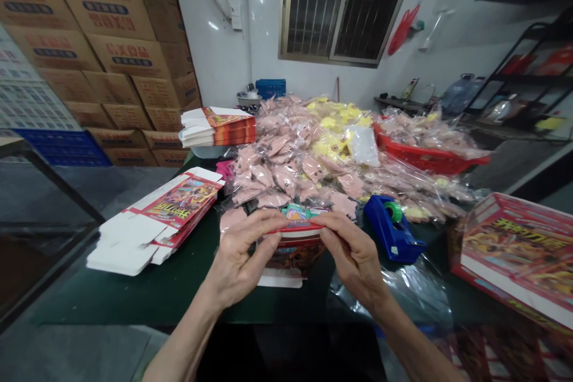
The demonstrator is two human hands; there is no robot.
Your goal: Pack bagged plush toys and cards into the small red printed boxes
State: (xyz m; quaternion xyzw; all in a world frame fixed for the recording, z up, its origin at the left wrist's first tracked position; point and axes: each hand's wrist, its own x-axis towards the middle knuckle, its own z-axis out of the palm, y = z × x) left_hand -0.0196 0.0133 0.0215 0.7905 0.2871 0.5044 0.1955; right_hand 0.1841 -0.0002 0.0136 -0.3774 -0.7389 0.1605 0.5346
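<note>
A small red printed carton (294, 255) stands on the green table in front of me, with a white flap (281, 279) sticking out at its base. My left hand (242, 253) pinches its upper left edge between thumb and fingers. At the upper right edge, my right hand (353, 253) grips the same carton with its fingers closed. A green and blue printed piece (298, 213) shows at the top, between the two hands; whether it belongs to the carton I cannot tell. Just right of my right hand is a blue tape dispenser (394, 233) with a green roll.
Behind the carton lies a big heap of pink and yellow bagged pieces (286, 155). Flat cartons (174, 203) lie left, and more are stacked (233, 128) behind them. Filled cartons (519, 250) stand right, near a red basket (430, 158). Clear plastic (403, 292) covers the table's front.
</note>
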